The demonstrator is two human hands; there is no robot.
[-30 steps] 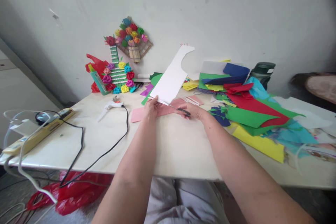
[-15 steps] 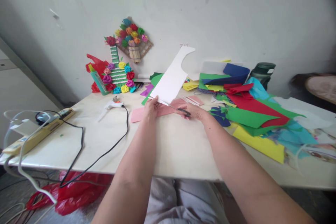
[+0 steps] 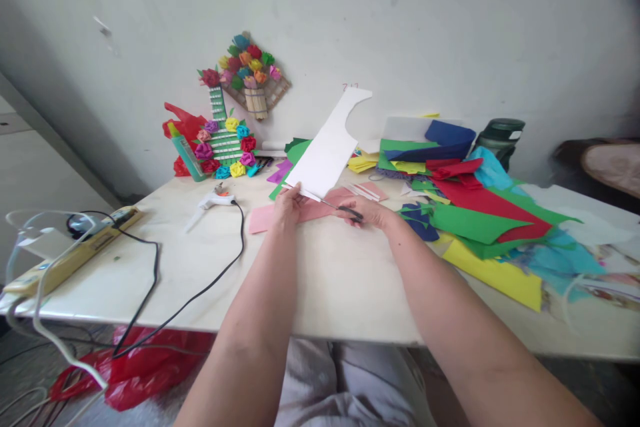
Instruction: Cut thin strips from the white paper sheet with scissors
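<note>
My left hand [image 3: 289, 205] pinches the lower left edge of a sheet of white paper [image 3: 324, 152], which is raised off the table at a slant and has a curved cutout on its right side. In my right hand [image 3: 367, 211] is a pair of scissors [image 3: 351, 213], fingers closed round the black handles. The blades point left and meet the paper's lower edge, where a narrow strip shows along the cut. Beneath both hands lies pink paper [image 3: 265, 219]. Some white strips [image 3: 367, 191] rest on its right part.
To the left are a glue gun [image 3: 213, 203] with a black cord, a power strip [image 3: 75, 250] and a glue bottle [image 3: 187, 152]. Paper-flower crafts [image 3: 230, 143] lean by the wall. Coloured sheets [image 3: 480, 220] pile up on the right, before a dark bottle [image 3: 501, 140].
</note>
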